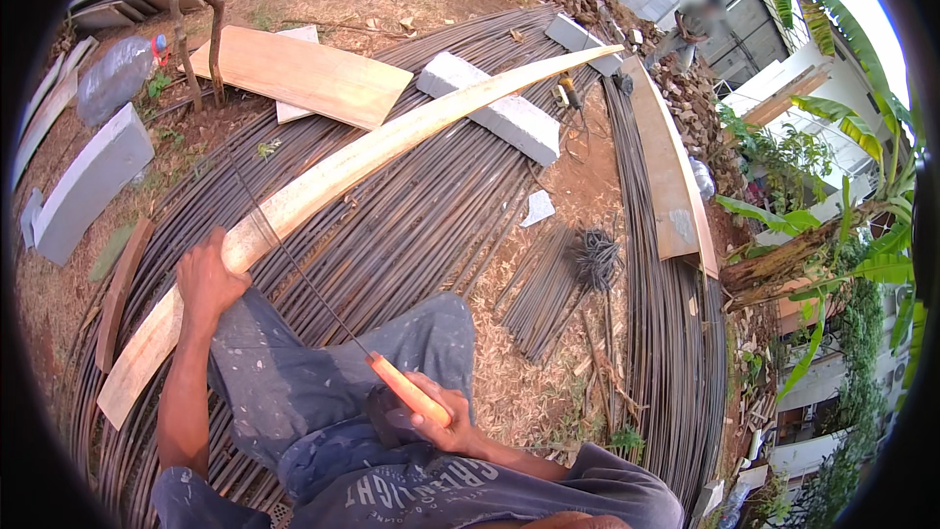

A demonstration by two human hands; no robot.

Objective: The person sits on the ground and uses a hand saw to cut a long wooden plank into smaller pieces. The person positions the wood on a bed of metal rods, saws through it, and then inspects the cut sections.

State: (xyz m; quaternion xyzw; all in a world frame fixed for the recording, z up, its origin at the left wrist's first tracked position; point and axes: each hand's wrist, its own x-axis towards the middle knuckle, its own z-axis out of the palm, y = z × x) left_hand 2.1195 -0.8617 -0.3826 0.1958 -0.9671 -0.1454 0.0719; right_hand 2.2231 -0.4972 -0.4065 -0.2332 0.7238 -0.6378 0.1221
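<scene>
My left hand point(210, 277) is closed over the edge of a long, pale wooden plank point(343, 171), beside my bent knee. The plank slants from the lower left up to the far right, crossing a white block point(490, 106). In my right hand point(446, 418) is the orange-brown wooden handle of a handsaw point(401, 384), its fingers wrapped round it. The saw's thin dark blade shows edge-on and runs up across the plank, a little right of my left hand. Whether its teeth touch the wood cannot be made out.
Long steel rods point(421, 206) cover the ground under the plank. A wire bundle point(595, 257) and a yellow-black power tool point(566, 91) lie to the right. Wooden boards point(304, 73) and a pale block point(93, 181) lie left. Another person point(690, 29) is at the far right.
</scene>
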